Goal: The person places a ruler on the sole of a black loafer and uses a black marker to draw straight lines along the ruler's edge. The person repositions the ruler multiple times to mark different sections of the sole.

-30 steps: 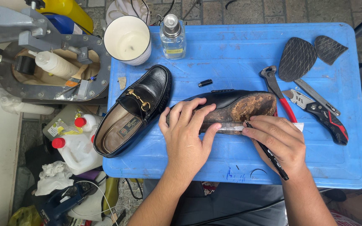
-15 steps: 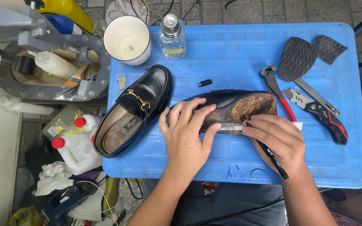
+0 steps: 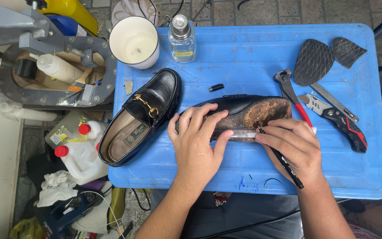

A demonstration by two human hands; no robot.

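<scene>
Blue plastic tabletop (image 3: 244, 57) is carrying the work; you are pressing your left hand (image 3: 197, 141), fingers spread flat, on the upturned black loafer (image 3: 248, 113), which is lying sole-up with its long axis running left to right; your right hand (image 3: 295, 148) is pinching a black pen (image 3: 284, 159) with its tip touching the sole's near edge, just beside your left thumb; the second loafer (image 3: 140, 117) is resting upright to the left; pincers (image 3: 292, 95) are lying to the right.
</scene>
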